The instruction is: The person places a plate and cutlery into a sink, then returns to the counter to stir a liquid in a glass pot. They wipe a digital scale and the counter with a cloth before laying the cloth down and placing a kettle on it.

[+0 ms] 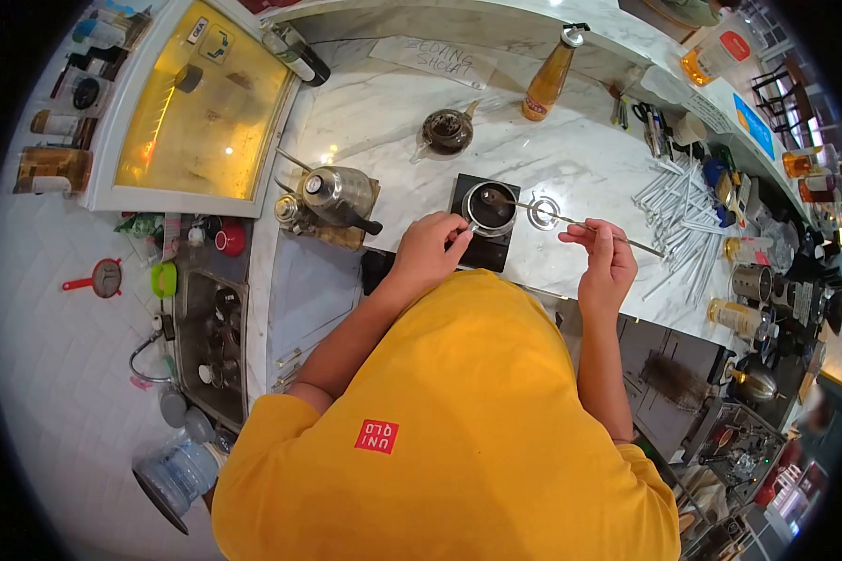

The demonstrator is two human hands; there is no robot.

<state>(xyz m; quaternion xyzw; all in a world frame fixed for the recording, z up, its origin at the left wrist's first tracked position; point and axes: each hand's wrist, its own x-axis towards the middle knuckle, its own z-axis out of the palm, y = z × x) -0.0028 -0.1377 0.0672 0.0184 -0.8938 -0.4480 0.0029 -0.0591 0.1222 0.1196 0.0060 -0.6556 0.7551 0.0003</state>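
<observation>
A small metal pitcher (477,222) with dark liquid in it stands on a black scale (493,254). My left hand (432,248) is closed at the pitcher's near left side, its thumb and fingers pinching there. Between the thumb and fingers of my right hand (602,257) is a long thin bar spoon (571,221). Its bowl end reaches over the pitcher's mouth, and the other end points toward the straws. A round metal lid-like disc (544,212) lies just right of the scale, under the spoon's shaft. Beyond the scale sits a glass teapot (447,131) with dark contents.
Left of my hands, a gooseneck kettle (339,194) stands on a wooden board. A pump bottle of amber syrup (549,77) and a handwritten paper sign (432,61) are at the back. Loose straws (688,220) spread on the right. A lit display fridge (201,107) and a sink (206,323) are left.
</observation>
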